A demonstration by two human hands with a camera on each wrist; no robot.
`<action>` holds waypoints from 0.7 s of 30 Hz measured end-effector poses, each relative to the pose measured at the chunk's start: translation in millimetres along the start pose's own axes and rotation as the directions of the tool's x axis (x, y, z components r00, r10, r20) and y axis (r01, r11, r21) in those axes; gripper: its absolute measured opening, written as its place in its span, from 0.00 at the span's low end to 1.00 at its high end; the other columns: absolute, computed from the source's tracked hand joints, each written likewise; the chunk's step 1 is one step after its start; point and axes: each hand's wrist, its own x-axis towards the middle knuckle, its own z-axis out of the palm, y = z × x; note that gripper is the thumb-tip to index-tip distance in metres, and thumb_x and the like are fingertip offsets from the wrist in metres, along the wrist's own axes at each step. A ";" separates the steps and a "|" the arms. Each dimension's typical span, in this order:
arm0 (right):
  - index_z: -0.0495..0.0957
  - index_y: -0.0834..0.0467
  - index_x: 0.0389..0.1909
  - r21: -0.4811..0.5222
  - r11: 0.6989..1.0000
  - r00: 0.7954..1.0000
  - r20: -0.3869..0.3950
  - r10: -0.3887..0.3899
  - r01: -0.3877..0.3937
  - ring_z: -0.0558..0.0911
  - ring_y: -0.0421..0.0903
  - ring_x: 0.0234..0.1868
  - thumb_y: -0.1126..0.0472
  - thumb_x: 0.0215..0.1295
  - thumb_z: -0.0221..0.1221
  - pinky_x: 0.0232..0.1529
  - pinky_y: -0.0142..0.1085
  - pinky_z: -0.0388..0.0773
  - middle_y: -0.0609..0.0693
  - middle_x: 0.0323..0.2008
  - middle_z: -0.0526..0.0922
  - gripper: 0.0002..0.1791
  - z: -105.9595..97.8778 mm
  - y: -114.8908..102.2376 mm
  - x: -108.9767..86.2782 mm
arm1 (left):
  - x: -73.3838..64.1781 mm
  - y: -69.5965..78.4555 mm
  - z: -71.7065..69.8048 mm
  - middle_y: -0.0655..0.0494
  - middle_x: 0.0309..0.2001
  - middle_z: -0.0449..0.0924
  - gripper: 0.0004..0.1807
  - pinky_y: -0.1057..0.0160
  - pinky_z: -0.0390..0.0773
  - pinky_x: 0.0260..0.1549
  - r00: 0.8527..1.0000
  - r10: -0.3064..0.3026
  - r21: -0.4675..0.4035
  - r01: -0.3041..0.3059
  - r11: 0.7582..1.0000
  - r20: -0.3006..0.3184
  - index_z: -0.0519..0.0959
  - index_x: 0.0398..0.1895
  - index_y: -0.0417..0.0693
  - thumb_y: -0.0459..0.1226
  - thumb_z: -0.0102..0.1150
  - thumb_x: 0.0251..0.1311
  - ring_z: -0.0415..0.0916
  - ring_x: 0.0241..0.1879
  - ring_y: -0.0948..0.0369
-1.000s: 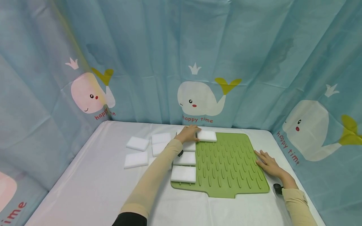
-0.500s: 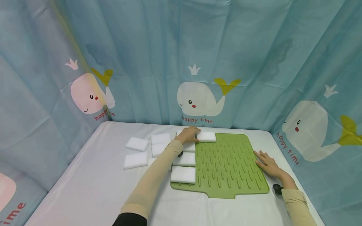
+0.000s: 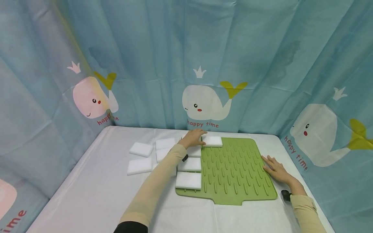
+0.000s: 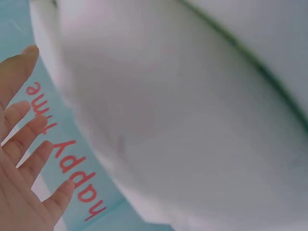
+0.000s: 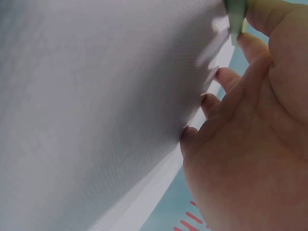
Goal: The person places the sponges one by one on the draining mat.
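Note:
In the head view my left hand (image 3: pixel 192 138) hovers over the back left of a green ridged mat (image 3: pixel 233 168), fingertips at the left end of a white sponge (image 3: pixel 212 141) at the mat's back edge. The left wrist view shows its fingers apart with nothing between them. Beneath it a column of white sponges runs along the mat's left side, the front one (image 3: pixel 188 180) near the corner; the hand and sleeve partly hide the rear ones. My right hand (image 3: pixel 278 170) rests beside the mat's right edge, fingers extended, thumb and forefinger at the green rim (image 5: pixel 236 19) in the right wrist view.
Left of the mat, several more white sponges lie on the white cloth, among them a tilted one (image 3: pixel 141 149) and one in front of it (image 3: pixel 140 166). A blue curtain (image 3: pixel 157 81) with whale prints stands behind and beside the table (image 3: pixel 87 181).
My left hand has shifted very slightly left, its fingertips now a little off the back sponge. The right hand and the sponges stay where they were.

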 end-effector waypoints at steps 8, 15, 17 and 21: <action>0.53 0.63 0.69 -0.025 1.000 1.000 -0.003 -0.010 0.010 0.40 0.77 0.65 0.52 0.69 0.49 0.57 0.72 0.31 0.75 0.67 0.45 0.33 -2.6 -4.1 -1.4 | -4.6 -5.0 -12.5 0.54 0.67 0.62 0.34 0.49 0.58 0.65 0.998 0.032 -0.012 -0.032 0.999 -0.063 0.61 0.68 0.55 0.51 0.57 0.60 0.57 0.67 0.54; 0.53 0.63 0.69 -0.006 1.000 1.000 -0.003 -0.016 0.016 0.39 0.77 0.65 0.53 0.69 0.49 0.57 0.72 0.30 0.75 0.67 0.44 0.33 -1.3 -2.2 -1.1 | -14.8 -6.6 -19.2 0.53 0.65 0.64 0.33 0.48 0.55 0.65 0.991 0.060 -0.017 -0.063 0.998 -0.121 0.63 0.67 0.54 0.50 0.58 0.59 0.57 0.66 0.54; 0.52 0.63 0.69 -0.007 1.000 1.000 -0.003 -0.017 0.017 0.39 0.77 0.65 0.52 0.69 0.49 0.57 0.72 0.30 0.75 0.67 0.44 0.33 -0.6 -1.2 -1.3 | -18.5 -7.0 -20.0 0.53 0.65 0.64 0.33 0.48 0.54 0.66 0.988 0.071 -0.010 -0.073 0.997 -0.138 0.63 0.67 0.55 0.49 0.58 0.59 0.58 0.66 0.54; 0.53 0.63 0.69 -0.007 1.000 1.000 -0.009 -0.028 0.028 0.39 0.78 0.65 0.53 0.69 0.49 0.56 0.72 0.30 0.76 0.67 0.45 0.33 -0.7 -1.1 -1.5 | -26.0 -8.9 -19.6 0.54 0.65 0.65 0.33 0.49 0.55 0.65 0.980 0.090 0.003 -0.091 0.996 -0.180 0.63 0.67 0.55 0.47 0.60 0.58 0.58 0.66 0.54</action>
